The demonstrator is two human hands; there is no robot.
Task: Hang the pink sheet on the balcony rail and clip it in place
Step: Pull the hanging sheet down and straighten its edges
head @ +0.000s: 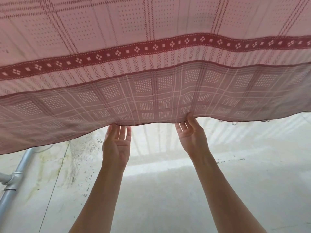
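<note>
The pink sheet (151, 56) fills the whole upper half of the view, spread wide from left to right, with a checked pattern of dotted squares and a dark red band of white diamonds running across it; its lower hem shows as a darker, doubled strip that sags in a wavy line. Below and beyond it lies a pale, stained concrete wall (168, 190) with dark specks toward the left. At the far left edge a grey metal pipe (15, 180) with a joint rises at a slant and passes behind the cloth. Two bare forearms reach up from the near bottom edge. The left hand (117, 145) is raised with palm facing the camera, fingers straight and slightly apart, their tips touching the hem; whether it grips the cloth cannot be told. The right hand (192, 135), just beside it to the right, has its thumb pressed against the near face of the hem and its fingers behind, pinching the edge
</note>
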